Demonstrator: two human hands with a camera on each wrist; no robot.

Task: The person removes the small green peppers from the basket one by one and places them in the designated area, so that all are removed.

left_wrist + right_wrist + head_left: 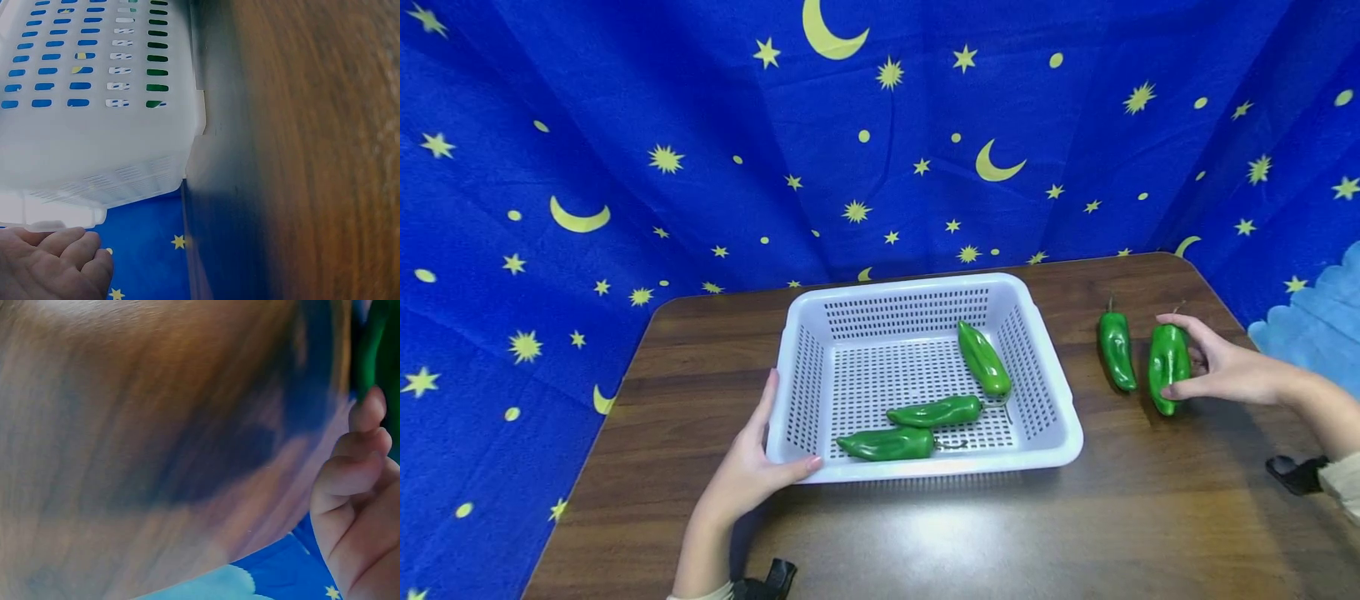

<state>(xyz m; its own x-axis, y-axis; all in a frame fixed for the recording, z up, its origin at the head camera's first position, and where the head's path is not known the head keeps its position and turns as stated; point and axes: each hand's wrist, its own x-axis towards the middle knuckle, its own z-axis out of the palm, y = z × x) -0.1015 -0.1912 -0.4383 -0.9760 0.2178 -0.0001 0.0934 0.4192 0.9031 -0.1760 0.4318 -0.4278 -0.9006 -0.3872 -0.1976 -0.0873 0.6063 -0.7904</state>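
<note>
My right hand (1228, 371) holds a glossy green pepper (1168, 360) between thumb and fingers, at the right of the table. In the right wrist view, the curled fingers (369, 456) lie against the pepper (390, 369), partly cut off by the frame. A second green pepper (1117, 350) lies just left of it. My left hand (748, 471) grips the front left corner of a white perforated plastic basket (928, 473), thumb on the front rim and fingers along the left side. Inside the basket lie three green peppers: one slanted (983, 360), two roughly crosswise (936, 412).
The basket stands in the middle of a brown wooden table (700, 367). A blue cloth (760, 167) with yellow moons and stars hangs behind and around the table. Light blue fabric (1311, 308) shows at the right edge. Black straps (1296, 473) are on both wrists.
</note>
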